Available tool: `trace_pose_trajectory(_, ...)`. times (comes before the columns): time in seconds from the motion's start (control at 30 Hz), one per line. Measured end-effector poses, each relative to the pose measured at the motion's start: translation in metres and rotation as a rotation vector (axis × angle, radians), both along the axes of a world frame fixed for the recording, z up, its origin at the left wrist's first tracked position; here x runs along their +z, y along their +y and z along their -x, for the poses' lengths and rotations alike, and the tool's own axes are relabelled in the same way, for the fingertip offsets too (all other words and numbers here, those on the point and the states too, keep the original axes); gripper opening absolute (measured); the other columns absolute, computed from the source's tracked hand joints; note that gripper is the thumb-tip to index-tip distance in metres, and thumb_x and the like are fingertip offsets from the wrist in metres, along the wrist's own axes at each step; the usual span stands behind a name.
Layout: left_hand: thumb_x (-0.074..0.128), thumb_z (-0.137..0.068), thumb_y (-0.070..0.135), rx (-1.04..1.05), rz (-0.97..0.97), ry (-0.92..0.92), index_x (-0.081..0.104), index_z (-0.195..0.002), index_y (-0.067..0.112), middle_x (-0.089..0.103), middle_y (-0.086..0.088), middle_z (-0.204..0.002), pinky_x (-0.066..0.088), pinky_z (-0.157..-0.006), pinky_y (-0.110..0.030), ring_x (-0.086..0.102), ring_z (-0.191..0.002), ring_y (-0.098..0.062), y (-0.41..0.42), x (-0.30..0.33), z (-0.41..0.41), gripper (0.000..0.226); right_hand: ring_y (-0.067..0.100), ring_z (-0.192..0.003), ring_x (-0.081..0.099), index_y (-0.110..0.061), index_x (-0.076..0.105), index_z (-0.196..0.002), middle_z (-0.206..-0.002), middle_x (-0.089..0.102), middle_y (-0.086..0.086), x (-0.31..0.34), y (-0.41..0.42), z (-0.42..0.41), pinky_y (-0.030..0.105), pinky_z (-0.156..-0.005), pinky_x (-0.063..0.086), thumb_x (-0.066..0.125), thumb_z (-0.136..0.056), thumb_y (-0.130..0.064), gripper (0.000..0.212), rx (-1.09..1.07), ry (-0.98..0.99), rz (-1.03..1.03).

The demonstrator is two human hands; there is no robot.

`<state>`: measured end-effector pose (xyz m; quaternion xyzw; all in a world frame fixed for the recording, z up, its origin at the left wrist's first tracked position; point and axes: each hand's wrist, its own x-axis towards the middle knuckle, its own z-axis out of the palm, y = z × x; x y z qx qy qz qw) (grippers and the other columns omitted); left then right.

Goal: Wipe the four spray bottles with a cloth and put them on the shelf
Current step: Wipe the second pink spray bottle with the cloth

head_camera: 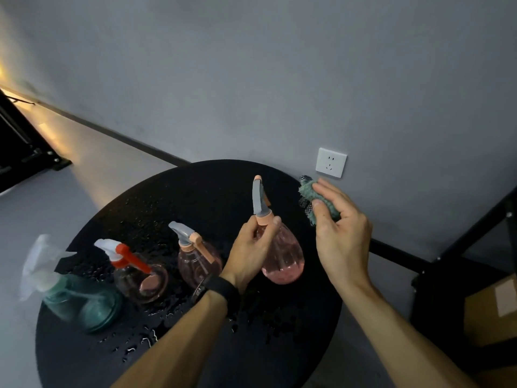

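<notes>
My left hand (253,247) grips the neck of a pink spray bottle (282,256) with a grey and peach head, held above the round black table (212,189). To its right, my right hand (341,228) holds a bunched green cloth (310,194), apart from the bottle. Three more bottles stand on the table to the left: a second pink bottle (195,259) with a grey head, a clear bottle (145,278) with a white and red head, and a green bottle (81,301) with a white head, blurred at the table's left edge.
Water drops cover the table top. A black shelf frame (475,233) stands at the right with a cardboard box (492,312) low inside it. A white wall socket (331,162) sits on the grey wall behind. Another black frame (19,144) is at the far left.
</notes>
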<state>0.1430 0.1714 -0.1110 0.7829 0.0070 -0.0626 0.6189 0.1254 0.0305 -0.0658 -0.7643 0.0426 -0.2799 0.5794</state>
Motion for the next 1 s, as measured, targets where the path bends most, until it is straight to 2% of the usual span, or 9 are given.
trace_pose_trajectory(0.1, 0.055, -0.095, 0.051, 0.025, 0.189, 0.040, 0.066, -0.111, 0.028, 0.070, 0.002, -0.113, 0.051, -0.094, -0.030, 0.067, -0.105, -0.010, 0.003, 0.021, 0.017, 0.030, -0.026, -0.103, 0.049, -0.014, 0.070, -0.115, -0.120, 0.062, -0.015, 0.005, 0.003, 0.007, -0.005, -0.087, 0.033, 0.058, -0.092, 0.000, 0.030, 0.029, 0.010, -0.036)
trace_pose_trajectory(0.23, 0.055, -0.091, 0.054, 0.049, 0.334, 0.019, 0.065, -0.113, 0.030, 0.071, 0.006, -0.110, 0.054, -0.092, -0.034, 0.069, -0.104, -0.010, 0.013, 0.052, 0.028, 0.034, -0.016, -0.110, 0.054, -0.017, 0.070, -0.115, -0.120, 0.065, -0.014, 0.011, 0.018, 0.018, -0.001, -0.089, 0.037, 0.059, -0.091, -0.001, 0.030, 0.099, 0.004, -0.090)
trace_pose_trajectory(0.4, 0.072, -0.073, 0.068, 0.081, 0.518, 0.072, 0.059, -0.124, 0.016, 0.064, -0.020, -0.127, 0.049, -0.100, -0.059, 0.064, -0.116, -0.036, 0.033, 0.082, 0.032, 0.074, -0.004, -0.117, 0.056, -0.015, 0.068, -0.119, -0.124, 0.064, -0.013, 0.017, 0.050, 0.031, 0.017, -0.097, 0.047, 0.058, -0.093, -0.001, 0.032, 0.181, -0.056, -0.167)
trace_pose_trajectory(0.53, 0.044, -0.096, 0.047, 0.007, 0.661, 0.084, 0.069, -0.095, 0.008, 0.067, -0.016, -0.100, 0.050, -0.091, -0.048, 0.065, -0.090, -0.030, 0.055, 0.090, 0.041, 0.046, -0.001, -0.116, 0.058, -0.018, 0.068, -0.117, -0.122, 0.064, -0.014, 0.026, 0.076, 0.036, 0.015, -0.093, 0.049, 0.056, -0.093, -0.001, 0.032, 0.156, -0.103, -0.255)
trace_pose_trajectory(0.6, 0.035, -0.095, 0.037, -0.030, 0.724, 0.073, 0.064, -0.091, 0.007, 0.066, -0.014, -0.092, 0.049, -0.089, -0.050, 0.063, -0.085, -0.029, 0.066, 0.089, 0.049, 0.042, -0.002, -0.114, 0.058, -0.019, 0.068, -0.116, -0.121, 0.065, -0.012, 0.031, 0.084, 0.038, 0.010, -0.090, 0.047, 0.056, -0.093, -0.001, 0.031, 0.171, -0.112, -0.282)
trace_pose_trajectory(0.67, 0.034, -0.093, 0.031, -0.057, 0.786, 0.071, 0.061, -0.095, 0.005, 0.066, -0.012, -0.089, 0.054, -0.086, -0.049, 0.065, -0.082, -0.025, 0.077, 0.091, 0.054, 0.038, 0.001, -0.113, 0.060, -0.024, 0.068, -0.114, -0.120, 0.066, -0.012, 0.036, 0.090, 0.038, 0.017, -0.089, 0.051, 0.057, -0.093, -0.002, 0.032, 0.213, -0.096, -0.341)
trace_pose_trajectory(0.77, 0.040, -0.093, 0.028, -0.060, 0.845, 0.040, 0.061, -0.110, 0.000, 0.067, -0.018, -0.103, 0.055, -0.089, -0.054, 0.067, -0.095, -0.032, 0.092, 0.095, 0.060, 0.038, 0.008, -0.113, 0.063, -0.030, 0.069, -0.111, -0.120, 0.067, -0.011, 0.041, 0.100, 0.037, 0.036, -0.091, 0.055, 0.057, -0.094, -0.004, 0.032, 0.251, -0.073, -0.408)
trace_pose_trajectory(0.87, 0.045, -0.098, 0.032, -0.035, 0.863, 0.041, 0.056, -0.131, 0.000, 0.060, -0.025, -0.133, 0.046, -0.102, -0.062, 0.058, -0.122, -0.041, 0.098, 0.093, 0.061, 0.048, 0.009, -0.111, 0.064, -0.030, 0.069, -0.111, -0.119, 0.068, -0.010, 0.043, 0.113, 0.036, 0.040, -0.093, 0.054, 0.057, -0.094, -0.005, 0.032, 0.241, -0.063, -0.429)
trace_pose_trajectory(1.0, 0.046, -0.098, 0.051, 0.042, 0.857, 0.085, 0.059, -0.133, 0.007, 0.065, -0.020, -0.129, 0.055, -0.093, -0.046, 0.066, -0.113, -0.032, 0.099, 0.090, 0.061, 0.057, 0.015, -0.111, 0.065, -0.031, 0.069, -0.112, -0.117, 0.069, -0.007, 0.041, 0.131, 0.031, 0.043, -0.094, 0.053, 0.056, -0.095, -0.008, 0.032, 0.260, -0.040, -0.465)
